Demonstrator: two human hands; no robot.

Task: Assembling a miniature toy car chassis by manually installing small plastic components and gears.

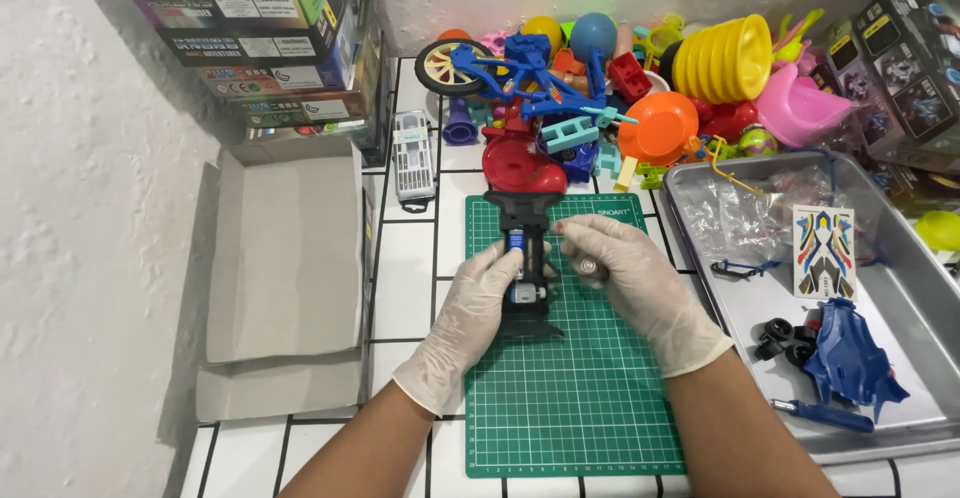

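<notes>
Gloved hands on a toy car chassis

Left hand (478,303) grips the chassis (522,263) on the mat (575,398); right hand (625,273) pinches a small part; tray (905,258) at 3 o'clock.

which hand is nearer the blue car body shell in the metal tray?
Right. The right hand is over the green cutting mat, on the side toward the metal tray holding the blue car body shell. The left hand is farther, beyond the black chassis.

Stacked dark boxes (270,43) far left, sticker sheet (823,252) (multicoloured) in tray (905,258)
</notes>
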